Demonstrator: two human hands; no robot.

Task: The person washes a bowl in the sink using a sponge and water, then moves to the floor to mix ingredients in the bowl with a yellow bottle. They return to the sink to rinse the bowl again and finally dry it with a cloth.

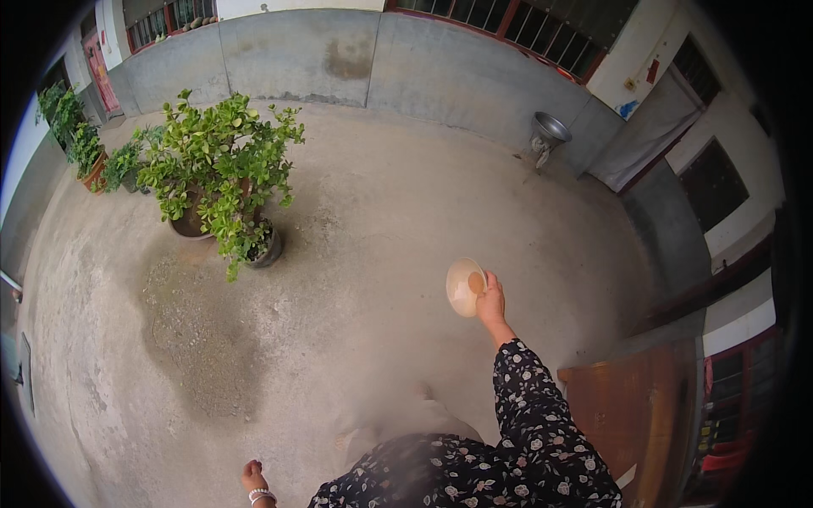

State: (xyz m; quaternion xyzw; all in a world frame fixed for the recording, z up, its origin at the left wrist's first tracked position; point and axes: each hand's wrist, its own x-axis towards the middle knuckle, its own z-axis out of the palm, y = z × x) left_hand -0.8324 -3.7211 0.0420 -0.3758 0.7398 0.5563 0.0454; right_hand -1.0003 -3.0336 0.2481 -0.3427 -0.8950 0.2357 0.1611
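Observation:
My right hand (492,300) is stretched out in front of me and grips a pale bowl (462,289) by its right side. A round tan patch shows in the bowl; whether that is its base or some contents I cannot tell. Concrete ground lies below the bowl. Low at the left, my left hand (253,471) hangs beside my body with its fingers curled and nothing seen in them. A white beaded bracelet (259,494) circles that wrist.
Leafy potted plants (222,159) stand ahead to the left, near a damp patch (197,336) on the ground. A metal basin (552,129) rests on a stand by the grey wall (444,70). At my right is a brown wooden panel (622,406); a curtained doorway (641,133) lies beyond.

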